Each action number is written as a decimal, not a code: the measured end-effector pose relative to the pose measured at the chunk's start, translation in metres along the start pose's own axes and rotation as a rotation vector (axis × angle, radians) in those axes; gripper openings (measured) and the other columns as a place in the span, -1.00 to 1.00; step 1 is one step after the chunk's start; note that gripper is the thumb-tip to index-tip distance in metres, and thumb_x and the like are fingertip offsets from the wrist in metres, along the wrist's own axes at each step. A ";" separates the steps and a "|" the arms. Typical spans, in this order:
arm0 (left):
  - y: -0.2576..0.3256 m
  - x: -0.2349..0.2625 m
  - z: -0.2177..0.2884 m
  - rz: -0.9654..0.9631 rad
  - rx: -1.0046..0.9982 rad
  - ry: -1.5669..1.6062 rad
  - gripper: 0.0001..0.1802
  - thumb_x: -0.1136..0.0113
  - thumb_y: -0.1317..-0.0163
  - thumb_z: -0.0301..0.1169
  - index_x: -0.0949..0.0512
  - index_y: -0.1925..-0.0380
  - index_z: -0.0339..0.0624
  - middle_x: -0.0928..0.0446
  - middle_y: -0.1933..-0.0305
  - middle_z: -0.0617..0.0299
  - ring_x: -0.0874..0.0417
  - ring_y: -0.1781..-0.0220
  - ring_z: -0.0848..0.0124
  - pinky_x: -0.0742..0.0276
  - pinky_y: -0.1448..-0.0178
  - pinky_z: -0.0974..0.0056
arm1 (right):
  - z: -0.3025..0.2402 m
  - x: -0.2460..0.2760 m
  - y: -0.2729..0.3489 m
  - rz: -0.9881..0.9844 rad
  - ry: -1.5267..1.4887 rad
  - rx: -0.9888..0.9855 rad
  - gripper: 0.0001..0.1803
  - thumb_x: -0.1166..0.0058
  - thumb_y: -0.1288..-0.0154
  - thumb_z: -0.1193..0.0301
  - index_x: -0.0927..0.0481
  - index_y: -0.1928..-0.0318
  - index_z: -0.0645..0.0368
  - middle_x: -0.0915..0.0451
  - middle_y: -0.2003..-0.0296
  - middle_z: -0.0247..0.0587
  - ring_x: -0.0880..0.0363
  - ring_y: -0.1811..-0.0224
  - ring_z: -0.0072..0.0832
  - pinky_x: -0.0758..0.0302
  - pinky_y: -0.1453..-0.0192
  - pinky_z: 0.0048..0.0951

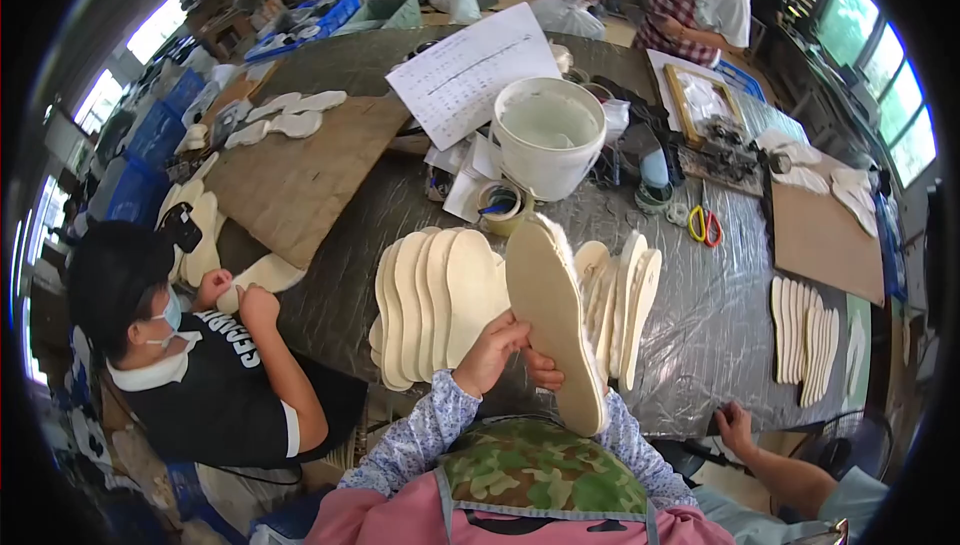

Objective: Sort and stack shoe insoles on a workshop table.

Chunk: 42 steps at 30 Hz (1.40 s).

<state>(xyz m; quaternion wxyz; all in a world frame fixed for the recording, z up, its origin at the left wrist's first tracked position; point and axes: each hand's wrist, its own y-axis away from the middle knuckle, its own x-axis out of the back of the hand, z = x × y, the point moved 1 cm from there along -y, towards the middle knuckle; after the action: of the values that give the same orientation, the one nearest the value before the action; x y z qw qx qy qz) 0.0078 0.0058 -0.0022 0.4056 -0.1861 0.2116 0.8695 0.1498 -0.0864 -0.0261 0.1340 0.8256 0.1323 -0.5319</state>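
Here, your right hand (543, 371) grasps a pale insole (548, 310) from behind, upright before you; your left hand (488, 353) has bunched fingers at its edge, whether pinching I can't tell. Overlapping insoles (408, 280) lie beyond your left hand, another group (632, 295) beyond your right.

White bucket (535, 167) stands on plastic-covered table (700, 365) | tilted paper sheet (462, 80) shows just beside bucket | yellow-and-red-handled scissors (706, 233) lie right of bucket | brown board (310, 180) lies at left, second board (825, 230) at far right | person in checked apron (675, 0) stands beyond table
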 end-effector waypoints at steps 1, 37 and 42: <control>0.001 -0.001 0.002 0.003 0.010 0.046 -0.53 0.00 -0.39 -0.33 -0.28 -0.26 -0.23 -0.50 0.01 0.26 -0.51 0.00 0.49 -0.35 -0.16 0.32 | 0.000 0.001 -0.005 0.017 0.047 -0.035 -0.61 0.18 -0.46 0.05 -0.38 0.32 0.13 -0.25 0.60 -0.42 -0.15 0.72 -0.67 -0.02 0.72 -0.63; -0.055 0.240 0.205 0.986 -0.744 0.462 -0.60 -0.03 -0.28 -0.49 -0.22 -0.10 -0.13 -0.46 -0.05 0.10 -0.60 -0.02 0.25 -0.61 -0.05 0.03 | -0.004 -0.026 -0.063 0.668 0.449 -0.376 -0.59 -0.13 -0.37 0.26 -0.50 -0.12 0.20 -0.59 0.22 -0.27 -0.56 0.39 -0.55 -0.49 0.38 -0.55; -0.050 0.204 0.193 0.890 -0.663 0.418 -0.63 -0.03 -0.28 -0.47 -0.24 -0.07 -0.17 -0.42 -0.07 0.13 -0.56 -0.03 0.33 -0.60 -0.01 0.18 | -0.031 -0.047 -0.087 0.624 0.745 -0.348 -0.57 -0.07 -0.40 0.27 -0.46 -0.17 0.24 -0.60 0.12 -0.16 -0.58 0.31 -0.48 -0.51 0.27 -0.51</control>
<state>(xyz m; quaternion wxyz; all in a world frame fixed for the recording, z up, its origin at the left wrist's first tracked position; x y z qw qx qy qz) -0.1050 0.2628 0.0480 -0.1280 -0.3638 0.0617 0.9206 0.1255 0.0025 0.0224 0.3656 0.9246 0.0050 -0.1067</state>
